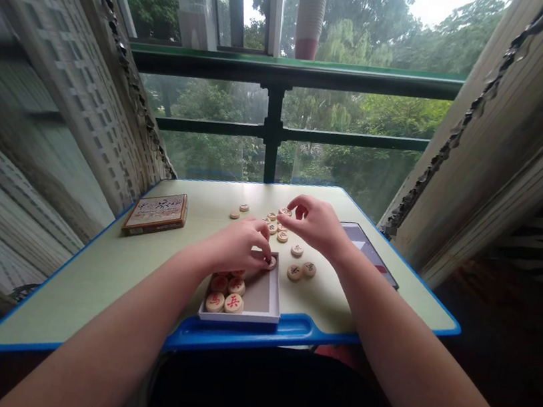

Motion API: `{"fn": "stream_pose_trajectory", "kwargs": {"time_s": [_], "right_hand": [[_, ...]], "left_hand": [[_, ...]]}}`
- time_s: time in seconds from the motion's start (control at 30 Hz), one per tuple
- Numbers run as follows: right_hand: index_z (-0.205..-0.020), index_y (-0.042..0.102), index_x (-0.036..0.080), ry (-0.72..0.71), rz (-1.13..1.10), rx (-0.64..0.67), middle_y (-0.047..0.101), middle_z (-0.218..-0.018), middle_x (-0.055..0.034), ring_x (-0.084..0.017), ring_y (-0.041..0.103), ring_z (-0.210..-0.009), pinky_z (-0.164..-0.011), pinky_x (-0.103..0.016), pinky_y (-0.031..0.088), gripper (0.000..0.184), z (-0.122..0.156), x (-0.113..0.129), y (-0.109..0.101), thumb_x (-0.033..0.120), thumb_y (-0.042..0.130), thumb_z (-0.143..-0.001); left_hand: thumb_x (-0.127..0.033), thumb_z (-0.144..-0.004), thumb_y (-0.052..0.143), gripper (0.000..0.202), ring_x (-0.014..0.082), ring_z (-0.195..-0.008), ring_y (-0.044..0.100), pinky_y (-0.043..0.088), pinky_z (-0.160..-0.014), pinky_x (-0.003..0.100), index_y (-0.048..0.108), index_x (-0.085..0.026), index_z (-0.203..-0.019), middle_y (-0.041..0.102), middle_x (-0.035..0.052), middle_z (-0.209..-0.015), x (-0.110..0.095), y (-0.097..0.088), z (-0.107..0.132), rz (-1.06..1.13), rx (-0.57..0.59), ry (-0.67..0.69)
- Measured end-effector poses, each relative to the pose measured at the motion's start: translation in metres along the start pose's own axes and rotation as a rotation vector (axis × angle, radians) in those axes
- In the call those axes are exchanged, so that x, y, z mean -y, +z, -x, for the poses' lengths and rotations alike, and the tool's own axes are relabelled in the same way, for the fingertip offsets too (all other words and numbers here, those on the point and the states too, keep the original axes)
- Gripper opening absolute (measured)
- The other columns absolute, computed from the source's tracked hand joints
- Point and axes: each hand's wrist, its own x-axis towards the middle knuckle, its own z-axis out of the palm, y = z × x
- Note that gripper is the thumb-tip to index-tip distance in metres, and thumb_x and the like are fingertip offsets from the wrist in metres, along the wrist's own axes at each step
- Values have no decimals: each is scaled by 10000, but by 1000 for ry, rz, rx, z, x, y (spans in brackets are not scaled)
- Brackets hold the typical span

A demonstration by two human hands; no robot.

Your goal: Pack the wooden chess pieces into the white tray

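Observation:
My left hand [240, 246] reaches over a shallow white box [264, 297] and pinches a round xiangqi piece [272, 263] at the box's far right corner. Red-marked pieces [234, 303] lie in rows along the left side of the box, the farther ones partly hidden under my left hand. Beyond the box, my right hand [316, 223] has its thumb and fingers curled around another xiangqi piece [285, 212] at the edge of a loose cluster. Several pieces of that cluster [282, 237] lie between my two hands.
Black-marked pieces [294, 272] rest right of the box, and two more pieces [235, 214] lie farther back. A printed box lid [158, 212] sits at the left. A tablet [370, 252] lies under my right forearm. The blue-edged table [88, 285] stands before a railed window.

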Motion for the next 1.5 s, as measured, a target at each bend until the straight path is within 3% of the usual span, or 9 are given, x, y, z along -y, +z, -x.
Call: {"fn": "stream_pose_trajectory", "kwargs": {"time_s": [0.47, 0.67, 0.8, 0.93, 1.03, 1.23, 1.5], "right_hand": [[-763, 635, 170, -3, 28, 63, 602, -681, -7, -111, 493, -604, -524, -223, 308, 266, 0, 1, 4, 427, 612, -698], [-818, 646, 172, 8, 41, 99, 607, -682, 5, -103, 498, -596, -541, -215, 330, 231, 1, 1, 5, 359, 631, -684], [-853, 661, 164, -24, 26, 308, 615, -686, -3, -93, 503, -564, -514, -207, 326, 235, 6, 6, -1, 347, 627, -709], [-848, 672, 186, -161, 100, 538, 603, -668, 8, -84, 471, -525, -487, -210, 301, 253, 13, 13, -8, 382, 668, -687], [-841, 671, 219, -207, 164, 630, 609, -683, 16, -92, 485, -525, -476, -215, 297, 273, 18, 15, -6, 416, 698, -654], [-830, 658, 245, -173, 348, 548, 639, -714, -10, -156, 564, -623, -492, -243, 291, 305, 23, 18, 7, 467, 703, -626], [-821, 635, 246, -165, 356, 519, 647, -765, -17, -177, 575, -684, -513, -251, 304, 264, 24, 21, 8, 423, 684, -632]], "left_hand": [[-349, -735, 672, 148, 178, -828, 534, 431, -754, 302, 751, -227, -763, 598, 53, -859, 10, 2, -2, 49, -4, 12], [-353, -763, 632, 180, 169, -824, 552, 442, -759, 290, 750, -227, -816, 614, 48, -862, 11, 2, -3, 145, 0, 8], [-383, -765, 604, 229, 169, -834, 575, 445, -784, 285, 739, -199, -748, 642, 48, -860, 11, -4, -1, 201, -75, -56], [-339, -748, 582, 251, 144, -716, 573, 444, -671, 253, 710, -160, -628, 646, 42, -765, 15, -8, 0, 213, -83, -181], [-308, -738, 565, 246, 136, -684, 560, 429, -642, 247, 703, -145, -616, 643, 39, -741, 21, -7, 0, 188, -111, -246], [-294, -715, 565, 222, 136, -677, 545, 418, -638, 251, 684, -141, -605, 641, 34, -729, 26, -3, -1, 147, -139, -265], [-259, -696, 545, 201, 137, -669, 546, 414, -618, 249, 680, -142, -605, 650, 32, -734, 24, -4, -1, 151, -149, -271]]}}
